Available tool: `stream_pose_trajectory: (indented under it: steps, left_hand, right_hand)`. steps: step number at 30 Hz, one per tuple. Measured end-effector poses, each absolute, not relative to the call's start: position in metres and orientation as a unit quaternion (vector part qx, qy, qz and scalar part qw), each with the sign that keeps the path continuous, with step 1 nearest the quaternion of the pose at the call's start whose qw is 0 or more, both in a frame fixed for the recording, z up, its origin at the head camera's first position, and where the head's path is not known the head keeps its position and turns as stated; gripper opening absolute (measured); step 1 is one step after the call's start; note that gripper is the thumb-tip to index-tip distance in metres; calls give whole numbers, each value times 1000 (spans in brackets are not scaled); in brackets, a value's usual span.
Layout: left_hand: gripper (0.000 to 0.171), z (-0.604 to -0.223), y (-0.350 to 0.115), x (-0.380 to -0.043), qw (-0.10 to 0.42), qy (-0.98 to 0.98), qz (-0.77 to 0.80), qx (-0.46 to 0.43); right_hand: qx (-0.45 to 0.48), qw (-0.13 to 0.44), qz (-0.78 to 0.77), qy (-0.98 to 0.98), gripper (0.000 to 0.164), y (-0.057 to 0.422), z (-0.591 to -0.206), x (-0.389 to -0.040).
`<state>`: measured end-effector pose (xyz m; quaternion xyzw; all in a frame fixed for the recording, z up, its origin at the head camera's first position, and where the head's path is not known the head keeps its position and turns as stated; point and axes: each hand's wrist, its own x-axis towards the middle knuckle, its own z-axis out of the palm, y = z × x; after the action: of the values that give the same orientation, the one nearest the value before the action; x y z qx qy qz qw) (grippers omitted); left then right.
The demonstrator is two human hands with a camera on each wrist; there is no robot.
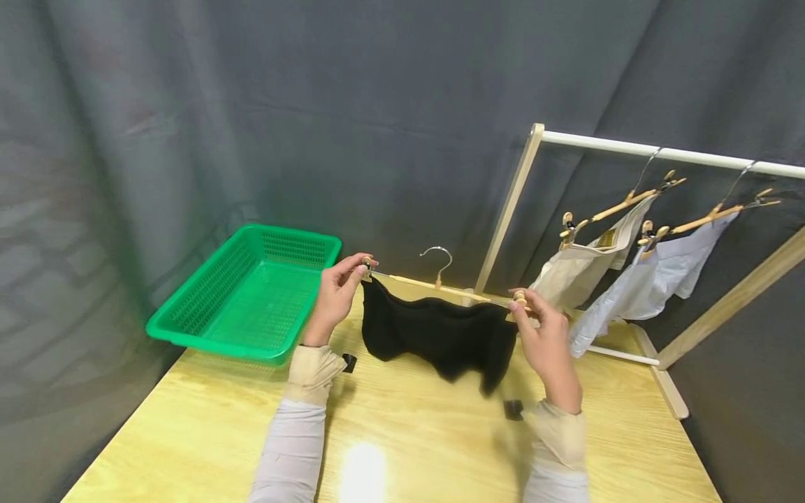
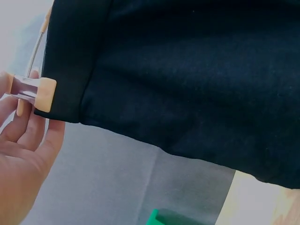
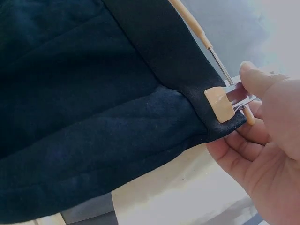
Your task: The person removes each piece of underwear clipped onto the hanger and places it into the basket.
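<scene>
black garment (image 1: 434,332), one: dark cloth with a broad waistband, placed directly below the bar of the clip hanger (image 1: 415,283), waistband uppermost. whether its blurred lower edge meets the tabletop (image 1: 409,447): cannot tell.

left hand (image 1: 333,297): narrow pinch on the left clip (image 2: 46,95), at the hanger's left end, fingers behind.

right hand (image 1: 547,335): narrow pinch on the right clip (image 3: 219,104), at the hanger's right end, thumb on its metal levers, fingers behind and below.

clips: pale front pads lying over the two waistband corners; how firmly they bite cannot be told.

hanger: wooden middle bar, thin metal rods toward the ends, metal hook (image 1: 448,260) standing up from the centre.

handling, as judged: garment light, soft and limp, apt to fold and swing; the waistband looks the stiffer part and the better hold, near its corners. not fragile; a corner could slip from a clip if the levers are squeezed. the hanger itself would carry well by its middle bar or hook.

outward, left of the hanger: green basket (image 1: 214,345), slotted walls, on the tabletop.

nearer the person than the hanger: two small black pieces, one toward its left end (image 1: 349,362), one toward its right (image 1: 513,409).

right of the hanger: rack (image 1: 508,209), white rail, carrying a beige garment (image 1: 553,276) and, farther right, a pale garment (image 1: 648,293), each on its own clip hanger.

beyond the hanger: grey curtain (image 1: 377,140).
</scene>
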<state>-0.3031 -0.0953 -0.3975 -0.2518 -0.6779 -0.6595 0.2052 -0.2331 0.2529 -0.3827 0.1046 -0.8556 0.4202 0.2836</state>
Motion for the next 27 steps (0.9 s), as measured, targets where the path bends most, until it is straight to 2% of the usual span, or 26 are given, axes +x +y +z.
stream_pose_trajectory:
  steps: [8, 14, 22, 27]
  left_hand:
    - [23, -421, -90, -307, 226, -661, -670, -251]
    - [21, -420, -88, -309, 253, -631, -680, -275]
    - [17, -417, -91, -310, 275, -608, -691, -278]
    - [16, -413, -95, -311, 271, -613, -690, -273]
  right_hand:
    - [91, 279, 411, -863, 23, 260, -389, -226]
    - [94, 297, 417, -854, 22, 260, -388, -228]
    - [113, 291, 406, -859, 24, 256, -384, -229]
    - [117, 304, 409, -852, 22, 255, -383, -232]
